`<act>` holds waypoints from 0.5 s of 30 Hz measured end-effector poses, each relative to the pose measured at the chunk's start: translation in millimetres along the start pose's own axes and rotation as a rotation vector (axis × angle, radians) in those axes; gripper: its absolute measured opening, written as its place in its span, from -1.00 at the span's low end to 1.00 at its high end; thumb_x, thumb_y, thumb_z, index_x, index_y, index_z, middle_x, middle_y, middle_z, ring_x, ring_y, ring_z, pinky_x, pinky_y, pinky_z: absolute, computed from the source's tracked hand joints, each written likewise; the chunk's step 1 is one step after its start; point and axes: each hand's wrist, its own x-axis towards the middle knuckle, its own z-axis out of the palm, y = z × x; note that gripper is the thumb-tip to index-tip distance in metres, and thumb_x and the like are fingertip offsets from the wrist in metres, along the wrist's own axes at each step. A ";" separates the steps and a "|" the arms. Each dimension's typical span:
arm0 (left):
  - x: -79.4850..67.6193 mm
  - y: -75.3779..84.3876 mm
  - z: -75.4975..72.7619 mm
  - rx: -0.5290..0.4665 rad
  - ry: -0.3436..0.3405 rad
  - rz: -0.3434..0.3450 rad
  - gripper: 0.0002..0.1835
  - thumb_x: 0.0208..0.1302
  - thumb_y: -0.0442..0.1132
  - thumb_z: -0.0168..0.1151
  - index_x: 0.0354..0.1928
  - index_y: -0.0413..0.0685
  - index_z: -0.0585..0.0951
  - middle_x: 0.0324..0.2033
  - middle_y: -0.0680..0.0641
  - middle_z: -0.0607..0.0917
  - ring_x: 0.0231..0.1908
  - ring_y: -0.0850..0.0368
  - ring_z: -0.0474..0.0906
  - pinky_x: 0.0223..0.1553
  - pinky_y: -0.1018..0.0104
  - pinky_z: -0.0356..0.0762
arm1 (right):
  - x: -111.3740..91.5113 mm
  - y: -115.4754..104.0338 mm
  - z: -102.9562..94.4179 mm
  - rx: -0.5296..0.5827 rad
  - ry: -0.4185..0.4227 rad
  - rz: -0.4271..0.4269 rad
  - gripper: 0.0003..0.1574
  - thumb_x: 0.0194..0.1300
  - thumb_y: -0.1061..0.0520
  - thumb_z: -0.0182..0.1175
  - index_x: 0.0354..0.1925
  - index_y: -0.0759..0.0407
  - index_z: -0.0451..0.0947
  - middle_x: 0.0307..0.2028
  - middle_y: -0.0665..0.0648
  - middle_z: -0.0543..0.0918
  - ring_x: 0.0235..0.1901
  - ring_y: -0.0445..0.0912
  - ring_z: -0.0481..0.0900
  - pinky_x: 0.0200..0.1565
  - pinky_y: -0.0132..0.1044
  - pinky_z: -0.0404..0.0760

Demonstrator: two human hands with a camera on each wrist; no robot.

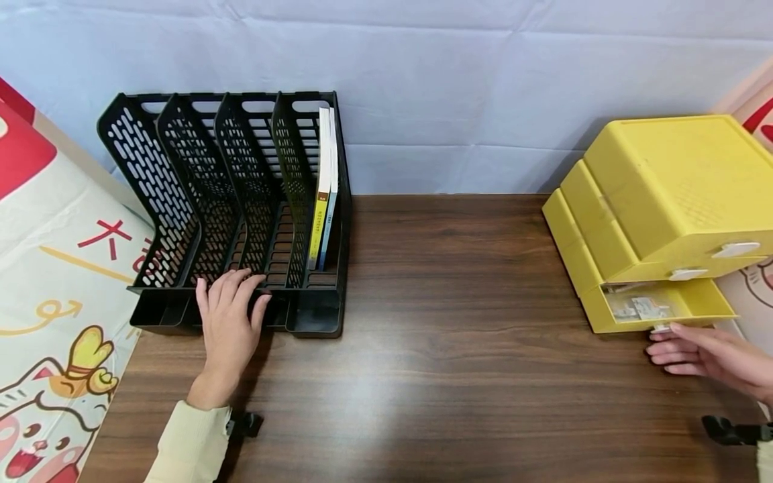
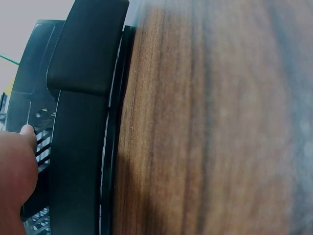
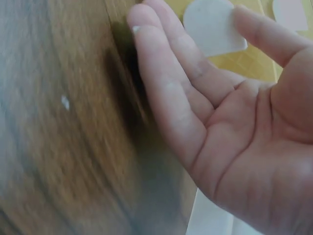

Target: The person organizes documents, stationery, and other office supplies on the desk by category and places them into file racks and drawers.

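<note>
On the left in the head view stands a black file rack (image 1: 123, 127) with upright dividers and small front trays. My left hand (image 1: 226, 329) rests on its front edge, fingers loosely bent over the ledge. In the left wrist view, the thumb side of the left hand (image 2: 17, 169) shows beside the black rack (image 2: 78, 161). At the right, my right hand (image 1: 712, 352) pinches the white handle (image 3: 212, 27) of the pulled-out bottom drawer (image 1: 694, 308) of a yellow drawer unit (image 1: 718, 174). Small packets (image 1: 649, 308) lie inside that drawer.
Two thin books (image 1: 323, 194) stand in the rack's rightmost slot. Both units sit on a brown wooden table (image 1: 447, 322) against a pale cloth backdrop (image 1: 435, 87). A printed cartoon sheet (image 1: 54, 282) hangs at the left side.
</note>
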 end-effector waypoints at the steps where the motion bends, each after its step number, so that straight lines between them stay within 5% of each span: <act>1: -0.1 -0.1 -0.1 0.001 -0.001 -0.001 -0.67 0.42 -0.10 0.24 0.11 -0.11 0.63 0.17 -0.25 0.58 0.29 -0.28 0.36 0.41 -0.38 -0.17 | 2.3 -0.4 -0.4 0.000 -0.009 -0.019 -0.15 0.65 0.19 -0.70 0.26 0.13 0.58 0.16 0.19 0.68 0.15 -0.02 0.66 0.13 -0.18 0.60; 15: 0.0 -0.7 1.0 -0.003 0.010 0.004 -0.66 0.41 -0.09 0.24 0.11 -0.12 0.63 0.17 -0.25 0.58 0.27 -0.30 0.37 0.40 -0.39 -0.16 | 31.3 -4.5 -4.9 -0.004 -0.013 -0.206 -0.18 0.65 0.22 -0.70 0.28 0.24 0.53 0.15 0.26 0.67 0.15 0.01 0.66 0.12 -0.21 0.61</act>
